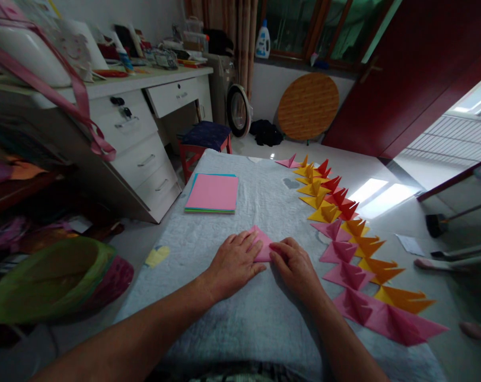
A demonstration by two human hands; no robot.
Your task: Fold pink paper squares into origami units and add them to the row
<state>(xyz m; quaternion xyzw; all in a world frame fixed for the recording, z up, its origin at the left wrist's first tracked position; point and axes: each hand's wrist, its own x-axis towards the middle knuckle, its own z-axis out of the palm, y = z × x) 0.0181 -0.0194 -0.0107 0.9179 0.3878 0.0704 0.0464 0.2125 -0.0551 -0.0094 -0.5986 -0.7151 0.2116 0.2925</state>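
From the head camera, the folded pink paper (266, 245) lies nearer the person than the paper stack (212, 192) and to its right, between both hands. The left hand (233, 261) rests flat over the sheet's left part, fingers spread; the right hand (294, 263) — thumb and forefinger together — pinches its right corner. The visible paper is smooth and triangular, the stack square with crisp edges. Well right of the stack, sharp-pointed paper cranes (324, 213) line the crinkled, pale blue cloth (260, 329).
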